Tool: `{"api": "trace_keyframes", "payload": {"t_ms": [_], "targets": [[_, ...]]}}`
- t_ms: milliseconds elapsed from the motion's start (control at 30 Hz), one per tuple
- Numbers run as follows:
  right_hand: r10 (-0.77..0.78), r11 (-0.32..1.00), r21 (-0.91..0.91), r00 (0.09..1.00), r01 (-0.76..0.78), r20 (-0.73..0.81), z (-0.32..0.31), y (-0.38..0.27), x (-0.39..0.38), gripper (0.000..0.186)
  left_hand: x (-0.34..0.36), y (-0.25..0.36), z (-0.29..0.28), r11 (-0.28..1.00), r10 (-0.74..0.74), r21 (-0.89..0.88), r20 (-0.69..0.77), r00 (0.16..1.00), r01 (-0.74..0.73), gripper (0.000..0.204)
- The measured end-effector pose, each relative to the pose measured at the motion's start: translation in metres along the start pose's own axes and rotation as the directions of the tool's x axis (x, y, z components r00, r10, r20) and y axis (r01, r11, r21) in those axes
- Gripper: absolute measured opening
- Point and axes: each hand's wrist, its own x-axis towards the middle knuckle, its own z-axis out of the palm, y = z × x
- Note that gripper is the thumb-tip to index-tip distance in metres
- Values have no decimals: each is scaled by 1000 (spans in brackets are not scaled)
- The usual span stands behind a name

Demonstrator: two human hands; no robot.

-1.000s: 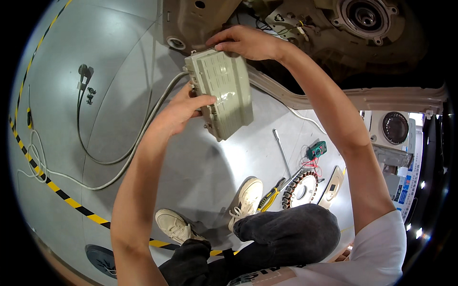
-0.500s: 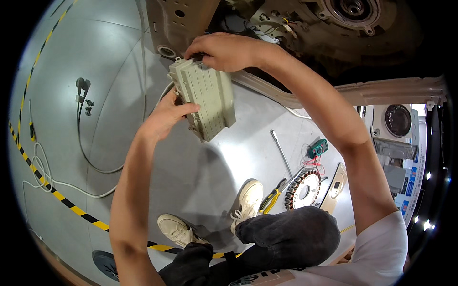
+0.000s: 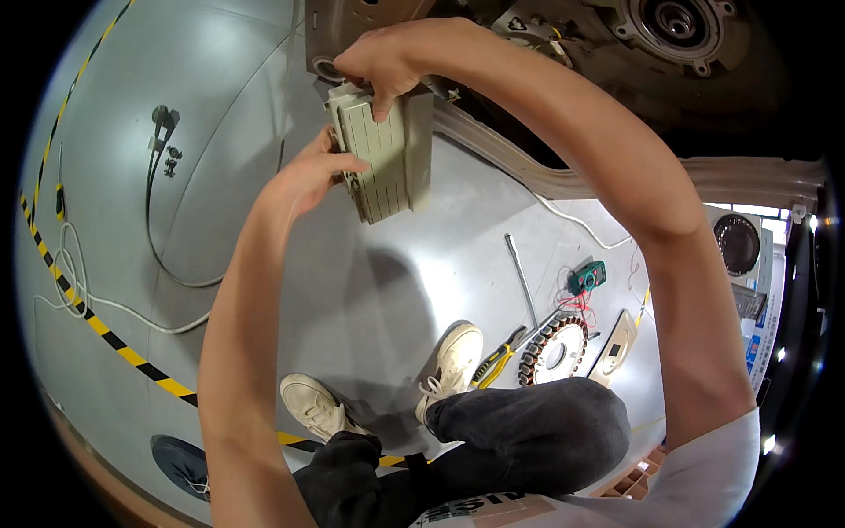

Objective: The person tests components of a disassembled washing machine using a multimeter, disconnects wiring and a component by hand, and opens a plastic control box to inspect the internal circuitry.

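Note:
A pale beige plastic housing with rows of slots (image 3: 384,176) is held off the floor, beside the open body of an appliance (image 3: 572,180). My left hand (image 3: 308,176) grips its left edge, the thumb flat on the slotted face and the fingers hidden behind. Over the upper end bends my right hand (image 3: 387,62); its thumb presses on the face and its other fingers reach the top edge, partly out of sight. Just beyond that hand is the appliance's beige metal corner with a round hole (image 3: 326,68).
On the floor at right lie a long metal bar tool (image 3: 521,277), a green multimeter (image 3: 587,277), yellow-handled pliers (image 3: 495,359), a motor stator (image 3: 553,352) and a beige panel (image 3: 616,346). A plug with cable (image 3: 159,123) and a screwdriver (image 3: 60,202) lie left, near striped tape (image 3: 130,355).
Both hands and the housing have moved up in the view, and the housing shows at a steeper angle. My right thumb now lies on the slotted face.

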Motion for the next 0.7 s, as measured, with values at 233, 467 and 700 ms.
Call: {"api": "trace_keyframes", "payload": {"t_ms": [233, 467, 700], "targets": [[-33, 993, -112, 993, 46, 114, -19, -11, 15, 56, -5, 8, 3, 1000, 1, -18, -62, 998, -2, 74], [4, 996, -88, 981, 13, 194, -15, -3, 33, 54, 4, -2, -10, 999, 10, -51, -65, 998, -14, 75], [-154, 982, 163, 917, 99, 368, -28, 9, 33, 54, 8, -5, -7, 997, 19, -71, -31, 999, -21, 77]]}}
